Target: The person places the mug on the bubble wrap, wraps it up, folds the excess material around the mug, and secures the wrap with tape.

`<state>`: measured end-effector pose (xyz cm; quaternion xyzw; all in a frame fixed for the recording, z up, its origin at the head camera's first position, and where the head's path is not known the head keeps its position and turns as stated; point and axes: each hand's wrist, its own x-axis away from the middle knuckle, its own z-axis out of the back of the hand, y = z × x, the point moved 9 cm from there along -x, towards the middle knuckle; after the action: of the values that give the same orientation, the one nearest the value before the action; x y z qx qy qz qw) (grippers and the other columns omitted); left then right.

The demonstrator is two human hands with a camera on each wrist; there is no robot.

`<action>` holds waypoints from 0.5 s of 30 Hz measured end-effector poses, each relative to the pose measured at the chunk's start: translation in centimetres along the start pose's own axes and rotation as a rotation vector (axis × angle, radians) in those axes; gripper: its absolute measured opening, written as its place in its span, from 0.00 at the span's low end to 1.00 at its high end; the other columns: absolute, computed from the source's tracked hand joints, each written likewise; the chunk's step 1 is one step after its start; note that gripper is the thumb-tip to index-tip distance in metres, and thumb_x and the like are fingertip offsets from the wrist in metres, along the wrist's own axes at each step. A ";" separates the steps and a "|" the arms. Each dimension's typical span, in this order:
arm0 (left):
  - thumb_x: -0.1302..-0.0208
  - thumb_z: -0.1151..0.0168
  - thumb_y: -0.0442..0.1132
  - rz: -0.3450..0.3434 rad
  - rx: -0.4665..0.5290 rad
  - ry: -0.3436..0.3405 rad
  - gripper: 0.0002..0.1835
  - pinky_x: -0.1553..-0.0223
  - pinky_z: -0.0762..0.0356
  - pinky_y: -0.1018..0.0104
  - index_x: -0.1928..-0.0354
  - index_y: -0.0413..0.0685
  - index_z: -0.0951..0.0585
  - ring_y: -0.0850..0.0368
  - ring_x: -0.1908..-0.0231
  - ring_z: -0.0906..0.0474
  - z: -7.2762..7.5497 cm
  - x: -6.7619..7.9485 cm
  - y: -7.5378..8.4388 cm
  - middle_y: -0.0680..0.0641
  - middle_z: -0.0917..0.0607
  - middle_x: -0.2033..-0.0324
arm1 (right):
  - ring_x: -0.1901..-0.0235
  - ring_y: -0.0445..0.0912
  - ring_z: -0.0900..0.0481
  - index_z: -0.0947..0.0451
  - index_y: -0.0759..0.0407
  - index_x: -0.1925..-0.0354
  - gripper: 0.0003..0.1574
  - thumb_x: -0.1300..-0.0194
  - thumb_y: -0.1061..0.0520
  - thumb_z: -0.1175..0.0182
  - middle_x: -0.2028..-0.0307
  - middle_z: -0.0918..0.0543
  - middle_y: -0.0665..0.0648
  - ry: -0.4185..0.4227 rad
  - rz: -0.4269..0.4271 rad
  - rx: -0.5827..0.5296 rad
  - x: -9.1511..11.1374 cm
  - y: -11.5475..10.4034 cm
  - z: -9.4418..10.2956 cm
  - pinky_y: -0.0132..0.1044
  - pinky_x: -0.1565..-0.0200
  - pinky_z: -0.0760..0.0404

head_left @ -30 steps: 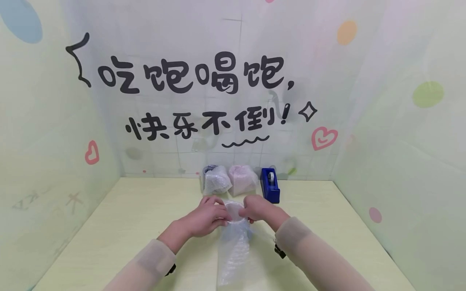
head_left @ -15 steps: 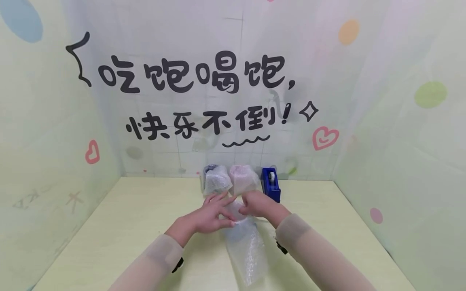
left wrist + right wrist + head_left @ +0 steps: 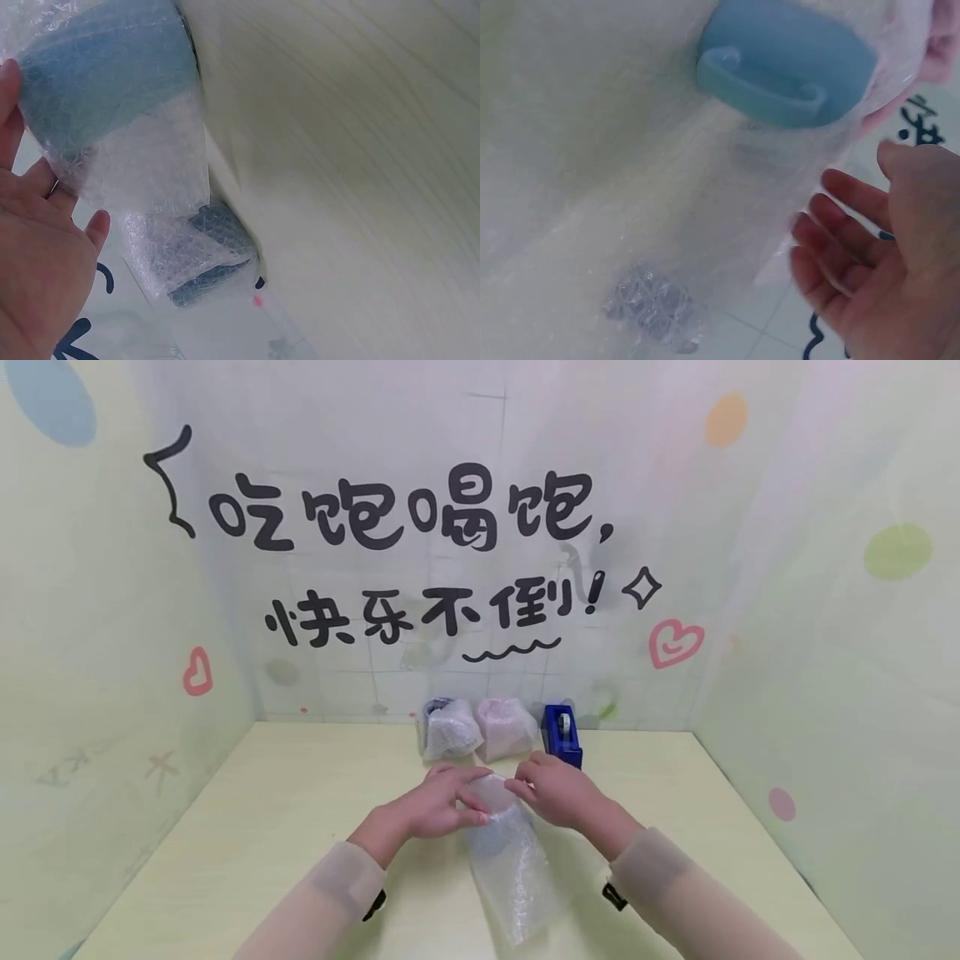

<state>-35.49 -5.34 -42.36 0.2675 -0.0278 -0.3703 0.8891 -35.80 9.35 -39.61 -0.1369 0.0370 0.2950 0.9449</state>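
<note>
A light blue mug (image 3: 795,56) with a handle stands rim-up in bubble wrap (image 3: 521,885) in the head view. A loose flap of the wrap trails toward the front. My left hand (image 3: 438,806) grips the wrapped mug at its left, thumb on the near side of the rim and fingers round the far side. In the left wrist view the mug's blue shows through the plastic. At the right of the mug's mouth is my right hand (image 3: 558,789). Its fingers (image 3: 840,244) are loosely bent beside the wrap's edge, with nothing between them and the thumb.
Behind the hands stand two bubble-wrapped bundles, one dark blue and white (image 3: 452,731), one pink (image 3: 506,731). A blue tape dispenser (image 3: 562,735) is to their right. Printed cloth walls (image 3: 375,693) enclose the table (image 3: 300,793) at the back and sides.
The loose wrap flap has swung from straight toward the front to the right. My left hand has shifted slightly right on the rim. My right hand has come out of the mouth to the right.
</note>
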 end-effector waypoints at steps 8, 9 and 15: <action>0.27 0.28 0.49 0.000 -0.020 0.014 0.11 0.22 0.44 0.32 0.56 0.52 0.04 0.37 0.23 0.28 0.1 0.0 0.0 0.40 0.23 0.23 | 0.41 0.45 0.19 0.17 0.49 0.41 0.39 0.34 0.24 0.29 0.44 0.15 0.49 0.218 0.535 0.099 7.9 -5.5 0.5 0.45 0.37 0.18; 0.27 0.28 0.48 0.001 -0.019 0.014 0.11 0.22 0.44 0.32 0.56 0.52 0.04 0.38 0.23 0.27 0.1 0.0 0.0 0.40 0.23 0.23 | 0.38 0.46 0.21 0.19 0.48 0.38 0.47 0.39 0.19 0.28 0.40 0.17 0.50 0.197 0.566 0.130 8.8 -5.9 -0.1 0.46 0.35 0.20; 0.27 0.28 0.48 0.002 -0.010 0.011 0.11 0.22 0.44 0.33 0.55 0.52 0.04 0.38 0.24 0.26 -0.1 0.0 0.1 0.41 0.23 0.23 | 0.31 0.49 0.27 0.17 0.41 0.34 0.42 0.39 0.24 0.26 0.31 0.22 0.51 0.202 0.653 0.367 11.7 -6.6 -2.4 0.50 0.33 0.24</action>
<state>-35.39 -5.26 -42.41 0.2648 -0.0214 -0.3680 0.8911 -22.38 9.92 -42.13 0.0250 0.2239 0.5538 0.8016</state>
